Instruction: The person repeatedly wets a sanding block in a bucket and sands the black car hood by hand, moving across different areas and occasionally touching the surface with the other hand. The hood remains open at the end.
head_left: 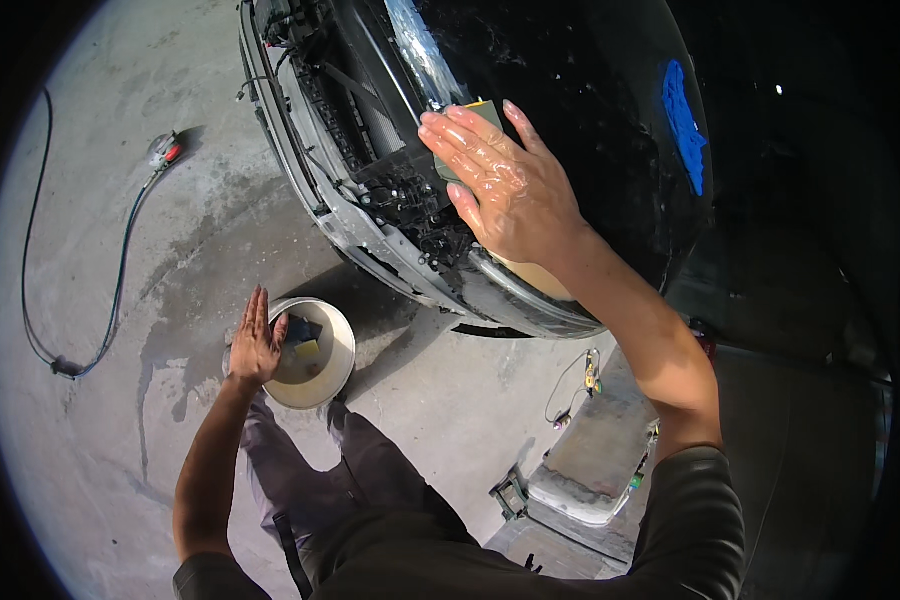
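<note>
My wet right hand [510,180] lies with fingers stretched out over an olive sanding pad [480,108] at the front corner of a dark car body [600,110]. Its front is uncovered, showing black parts, wiring and a long curved bar [335,225]. A tan patch [540,282] shows below my wrist. My left hand [257,345] is open, fingers straight, over the left rim of a white bucket [335,365]. In the bucket are murky liquid, a dark piece and a small yellow piece [306,349].
A power tool [165,150] with a looped hose [120,290] lies on the concrete floor at left. Blue masking [685,125] is on the car. At lower right stands a worn platform [580,460] with cords and small fittings beside it. My legs are below the bucket.
</note>
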A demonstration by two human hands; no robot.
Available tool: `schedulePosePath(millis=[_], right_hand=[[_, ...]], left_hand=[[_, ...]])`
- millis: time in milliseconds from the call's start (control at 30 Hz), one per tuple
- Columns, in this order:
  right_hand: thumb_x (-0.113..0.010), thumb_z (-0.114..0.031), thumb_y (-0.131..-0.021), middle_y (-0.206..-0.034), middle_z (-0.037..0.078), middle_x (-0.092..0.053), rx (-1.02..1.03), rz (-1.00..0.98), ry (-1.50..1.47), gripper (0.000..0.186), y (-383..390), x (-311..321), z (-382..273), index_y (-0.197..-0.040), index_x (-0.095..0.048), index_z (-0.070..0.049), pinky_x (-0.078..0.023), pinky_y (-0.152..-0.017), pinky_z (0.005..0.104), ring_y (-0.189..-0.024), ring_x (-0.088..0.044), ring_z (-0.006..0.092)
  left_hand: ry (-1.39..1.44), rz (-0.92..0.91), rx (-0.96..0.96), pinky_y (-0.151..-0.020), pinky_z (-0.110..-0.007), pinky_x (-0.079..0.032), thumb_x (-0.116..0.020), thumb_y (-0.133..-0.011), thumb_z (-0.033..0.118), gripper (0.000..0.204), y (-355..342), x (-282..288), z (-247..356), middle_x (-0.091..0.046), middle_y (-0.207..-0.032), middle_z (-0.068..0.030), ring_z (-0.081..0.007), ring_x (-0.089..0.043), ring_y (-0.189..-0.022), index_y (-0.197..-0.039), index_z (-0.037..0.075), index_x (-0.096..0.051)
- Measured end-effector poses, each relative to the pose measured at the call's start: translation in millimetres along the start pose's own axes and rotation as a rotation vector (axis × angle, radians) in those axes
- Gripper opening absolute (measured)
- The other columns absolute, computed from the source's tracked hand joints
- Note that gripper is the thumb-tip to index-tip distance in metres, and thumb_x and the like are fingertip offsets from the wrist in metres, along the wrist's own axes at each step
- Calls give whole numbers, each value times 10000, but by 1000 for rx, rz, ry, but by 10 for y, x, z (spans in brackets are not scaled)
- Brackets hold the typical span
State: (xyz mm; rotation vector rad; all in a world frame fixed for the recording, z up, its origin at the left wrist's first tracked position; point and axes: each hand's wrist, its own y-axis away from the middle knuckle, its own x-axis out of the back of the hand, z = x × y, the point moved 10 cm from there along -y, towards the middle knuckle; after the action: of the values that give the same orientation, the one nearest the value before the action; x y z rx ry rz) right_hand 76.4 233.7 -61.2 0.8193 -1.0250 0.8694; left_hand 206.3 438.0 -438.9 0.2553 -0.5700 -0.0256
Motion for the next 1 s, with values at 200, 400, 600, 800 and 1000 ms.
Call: schedulePosePath(millis=[200,400,600,800,1000], right_hand=[[-698,-225,-940,-1673,-55,-418,2,-131,13,679,158,-204,55,-1588,-496,-196,-232,-1305,528,-1553,-345,136],[-689,-243,-975,-1699,-26,-384,-83,39,-30,700,-74,88,102,-1624,-433,-194,-256,-1297,524,-1576,-319,153],[-612,-296,-1020,-1719,48,-342,-403,-6,-37,697,205,-48,128,-1651,-375,-122,-202,-1301,542,-1607,-251,228],[-507,-359,-1070,-1741,21,-304,-440,15,43,649,127,-75,95,-1665,-358,-148,-191,-1306,494,-1606,-258,209],[-539,-345,-1049,-1758,60,-252,-406,50,59,712,-269,35,-21,-1673,-311,-87,-169,-1319,457,-1614,-226,239]], left_hand=[[-31,-3,99,-1238,-465,-360,-456,-1116,445,704,121,-109,-109,-362,-1658,-289,-442,-413,-1504,-1600,-53,-348],[114,-63,-81,-1241,-460,-356,-439,-1123,446,692,343,-258,90,-388,-1635,-298,-428,-408,-1509,-1580,-70,-373],[88,-169,103,-1245,-480,-346,-440,-1126,425,645,467,-463,112,-430,-1605,-297,-435,-406,-1507,-1555,-57,-417],[243,-100,-95,-1243,-477,-339,-447,-1129,402,610,441,-283,469,-450,-1593,-278,-431,-415,-1496,-1561,-29,-426],[185,-249,243,-1239,-469,-352,-496,-1111,449,659,425,-28,462,-453,-1581,-290,-442,-433,-1479,-1562,-26,-426]])
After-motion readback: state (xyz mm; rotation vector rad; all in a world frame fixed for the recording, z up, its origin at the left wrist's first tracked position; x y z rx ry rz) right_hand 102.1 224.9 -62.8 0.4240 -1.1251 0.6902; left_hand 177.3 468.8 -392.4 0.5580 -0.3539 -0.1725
